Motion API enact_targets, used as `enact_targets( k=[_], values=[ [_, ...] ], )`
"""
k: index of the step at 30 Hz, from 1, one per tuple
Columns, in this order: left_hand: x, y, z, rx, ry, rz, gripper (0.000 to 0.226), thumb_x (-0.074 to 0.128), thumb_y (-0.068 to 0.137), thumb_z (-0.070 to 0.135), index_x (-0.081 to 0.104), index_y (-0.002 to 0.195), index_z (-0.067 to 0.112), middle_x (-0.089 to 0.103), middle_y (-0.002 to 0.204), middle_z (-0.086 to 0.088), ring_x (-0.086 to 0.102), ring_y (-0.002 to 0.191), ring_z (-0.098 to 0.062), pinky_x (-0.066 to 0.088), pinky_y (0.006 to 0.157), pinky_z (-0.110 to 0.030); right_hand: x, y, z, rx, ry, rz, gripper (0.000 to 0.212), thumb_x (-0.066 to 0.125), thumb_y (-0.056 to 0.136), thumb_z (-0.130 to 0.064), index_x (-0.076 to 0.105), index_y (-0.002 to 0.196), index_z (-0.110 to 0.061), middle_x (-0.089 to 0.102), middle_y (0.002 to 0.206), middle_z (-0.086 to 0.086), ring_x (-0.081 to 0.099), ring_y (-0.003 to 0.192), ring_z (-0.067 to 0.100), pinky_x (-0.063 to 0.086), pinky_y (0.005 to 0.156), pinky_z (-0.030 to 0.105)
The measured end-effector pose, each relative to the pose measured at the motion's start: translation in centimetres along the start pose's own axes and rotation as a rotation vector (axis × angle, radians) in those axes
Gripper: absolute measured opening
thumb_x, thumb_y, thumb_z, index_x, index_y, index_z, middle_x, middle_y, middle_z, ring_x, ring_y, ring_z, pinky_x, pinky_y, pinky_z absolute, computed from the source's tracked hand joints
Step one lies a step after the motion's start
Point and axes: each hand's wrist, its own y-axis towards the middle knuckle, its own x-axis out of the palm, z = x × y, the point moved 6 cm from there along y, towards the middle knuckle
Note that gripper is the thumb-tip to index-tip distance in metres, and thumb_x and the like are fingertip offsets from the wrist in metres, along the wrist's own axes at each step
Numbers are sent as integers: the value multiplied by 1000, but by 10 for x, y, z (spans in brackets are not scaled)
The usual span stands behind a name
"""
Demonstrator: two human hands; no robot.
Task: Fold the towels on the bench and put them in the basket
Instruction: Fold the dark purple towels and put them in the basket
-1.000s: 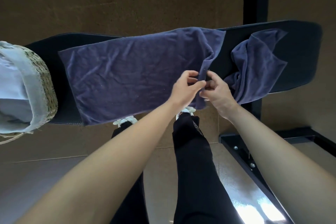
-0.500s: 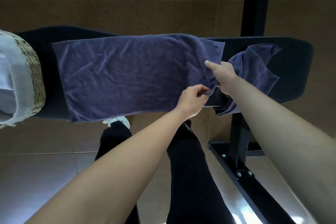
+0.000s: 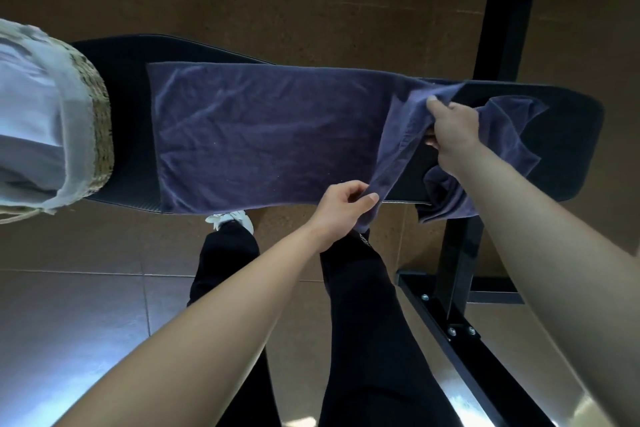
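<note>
Item: long dark-blue terry towel (image 3: 259, 135), spread flat along black padded bench (image 3: 121, 87). Right end raised: left hand (image 3: 341, 208) pinches the near corner, right hand (image 3: 453, 128) grips the far corner, fingers curled. Step: first fold beginning. Next: carry both corners evenly toward the end by the cloth-lined wicker basket (image 3: 100, 135).

Right hand (image 3: 452, 128) — farther along towel (image 3: 263, 139) edge

Black trousers (image 3: 360, 322); apparently a white laced shoe (image 3: 230, 218).
</note>
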Motion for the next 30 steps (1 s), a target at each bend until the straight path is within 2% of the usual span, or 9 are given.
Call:
enact_targets(
  k=[4,8,10,17,20,23,27,28,30],
  values=[
    [-44,-31,-14,1,-99,68,14,65,102,19,73,106,8,76,95,-7,72,86,-11,58,72,-23,47,-29,-18,-6,31,-133,28,67,97,-24,65,122,-14,69,102,4,67,83,15,52,64,28],
    [-89,-56,-43,-32,-231,176,13,65,102,14,72,103,4,73,89,-7,69,82,-16,56,71,-32,113,-69,-45,-15,8,-240,11,65,99,-26,61,110,-26,68,112,0,68,102,16,58,84,32],
    [-113,-65,-58,-52,-288,262,9,65,101,11,72,103,6,74,90,-5,69,84,-18,58,76,-38,147,-85,-54,-2,-16,-270,14,65,99,-31,62,110,-24,69,109,1,69,100,16,59,84,33],
    [-212,-88,-127,-182,-347,595,11,65,102,16,74,98,21,74,91,4,69,86,-15,59,76,-29,260,-127,-72,5,-90,-397,13,61,102,-28,67,101,-17,72,89,3,70,76,13,59,67,24],
    [-248,-94,-148,-217,-189,726,12,65,101,25,73,93,22,71,86,3,67,82,-16,57,85,-39,296,-134,-71,-72,-142,-401,10,63,101,-15,69,93,-12,73,77,4,68,67,13,56,63,25],
    [-266,-97,-156,-222,-74,767,16,57,106,26,67,98,17,71,93,-2,71,87,-21,55,77,-28,320,-141,-75,-190,-205,-307,7,65,98,-9,63,104,-10,74,85,10,71,64,13,59,61,25],
    [-269,-94,-164,-204,-222,726,4,59,105,16,63,106,17,72,104,-7,75,80,-17,63,81,-33,340,-146,-78,-395,-292,-231,63,66,95,-5,40,149,-26,70,97,8,73,69,13,61,64,25],
    [-269,-93,-165,-199,-242,712,7,63,103,13,65,107,17,73,104,-7,75,81,-17,63,82,-32,345,-145,-78,-443,-342,-246,64,66,95,-5,43,151,-27,70,98,6,74,73,13,62,67,26],
    [-269,-90,-167,-187,-216,694,17,69,98,13,70,115,17,74,104,-3,74,90,-17,61,87,-32,354,-145,-81,-528,-497,-292,42,66,94,-10,63,134,-21,72,99,-1,73,83,9,62,82,31]
  ],
)
